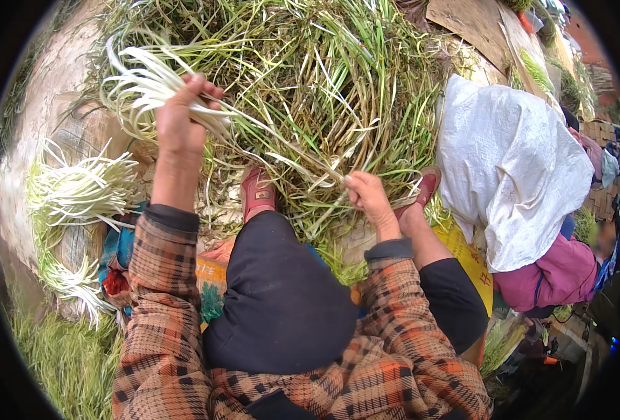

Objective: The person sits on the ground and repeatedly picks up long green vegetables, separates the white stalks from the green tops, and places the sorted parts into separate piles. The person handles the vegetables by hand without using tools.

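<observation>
My left hand (186,113) grips a bunch of pale stalks, white at one end like blanched garlic chives (149,79), fanned out to the upper left. From that hand a thin stem (289,144) stretches down to the right. My right hand (367,194) pinches the other end of it between thumb and fingers, in front of my shin. Beneath both hands spreads a large heap of green and brownish stalks and leaves (310,100), with loose pale strips on its near side.
At left lie a bundle of white-ended stalks (89,184) and a smaller one (79,283). Grassy greens (68,362) cover the lower left. On the right, a white woven sack (514,163) lies over part of a person in a purple garment (551,273). A yellow printed sack (465,262) sits beside my leg.
</observation>
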Motion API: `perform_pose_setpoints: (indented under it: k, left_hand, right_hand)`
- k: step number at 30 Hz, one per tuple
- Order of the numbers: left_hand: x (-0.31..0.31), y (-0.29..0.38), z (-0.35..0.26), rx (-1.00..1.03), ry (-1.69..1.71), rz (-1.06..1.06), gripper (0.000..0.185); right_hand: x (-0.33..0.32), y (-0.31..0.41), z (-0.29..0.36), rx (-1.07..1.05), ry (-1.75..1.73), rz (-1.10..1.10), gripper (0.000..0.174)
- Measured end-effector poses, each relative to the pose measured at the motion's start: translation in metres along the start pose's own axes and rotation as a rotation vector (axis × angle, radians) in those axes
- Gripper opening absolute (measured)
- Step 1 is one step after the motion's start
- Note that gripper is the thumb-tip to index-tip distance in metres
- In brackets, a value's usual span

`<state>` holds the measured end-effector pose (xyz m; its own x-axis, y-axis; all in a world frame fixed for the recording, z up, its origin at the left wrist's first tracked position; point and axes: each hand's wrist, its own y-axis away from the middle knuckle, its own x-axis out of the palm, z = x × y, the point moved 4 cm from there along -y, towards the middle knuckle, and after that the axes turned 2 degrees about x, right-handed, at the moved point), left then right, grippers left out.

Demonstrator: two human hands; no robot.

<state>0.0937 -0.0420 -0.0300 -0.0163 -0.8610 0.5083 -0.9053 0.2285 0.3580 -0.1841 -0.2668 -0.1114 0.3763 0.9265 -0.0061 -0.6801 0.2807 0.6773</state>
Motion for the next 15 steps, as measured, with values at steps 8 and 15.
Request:
perform_pose_setpoints:
  k: [8,15]
  left_hand:
    - [0.009,-0.019,-0.025,-0.04,0.022,0.11,0.014]
    - [0.037,0.0,-0.003,-0.144,0.014,0.106,0.015]
  right_hand:
    - [-0.003,0.008,-0.002,0.095,1.234,-0.172,0.011]
    - [0.08,0.008,0.093,-0.495,0.223,-0.172,0.03]
